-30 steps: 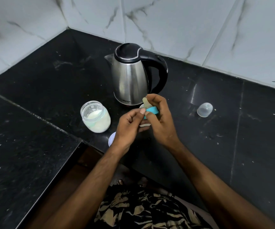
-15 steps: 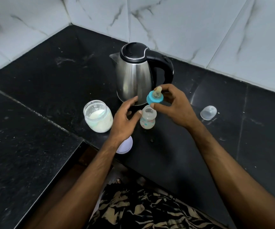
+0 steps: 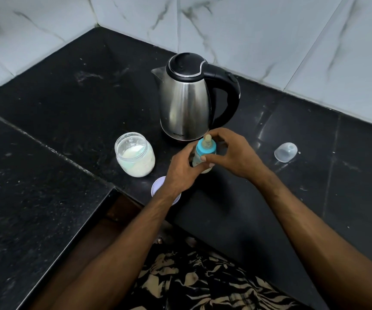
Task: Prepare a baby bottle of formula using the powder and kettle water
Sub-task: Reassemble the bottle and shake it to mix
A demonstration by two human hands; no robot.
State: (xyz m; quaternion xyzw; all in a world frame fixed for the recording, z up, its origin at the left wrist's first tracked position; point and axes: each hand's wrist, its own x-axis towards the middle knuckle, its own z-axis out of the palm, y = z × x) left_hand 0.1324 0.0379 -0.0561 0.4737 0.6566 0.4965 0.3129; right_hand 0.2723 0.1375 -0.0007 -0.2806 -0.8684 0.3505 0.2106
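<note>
A small clear baby bottle [image 3: 197, 161] stands on the black counter in front of the steel kettle [image 3: 186, 108]. Its blue teat cap [image 3: 206, 148] sits on the bottle's neck. My right hand [image 3: 234, 155] grips the blue cap from the right, thumb and fingers curled round it. My left hand [image 3: 180, 171] holds the bottle's body from the left. An open glass jar of white powder [image 3: 135, 156] stands to the left of the bottle.
The jar's white lid [image 3: 158, 186] lies on the counter, half hidden under my left wrist. A clear dome cover [image 3: 285, 152] lies on its side at the right. The black counter [image 3: 68, 97] has a step edge at the left and marble walls behind.
My right hand has lowered the blue teat cap onto the bottle's neck. My left hand, half a second ago only beside the bottle, now holds its body.
</note>
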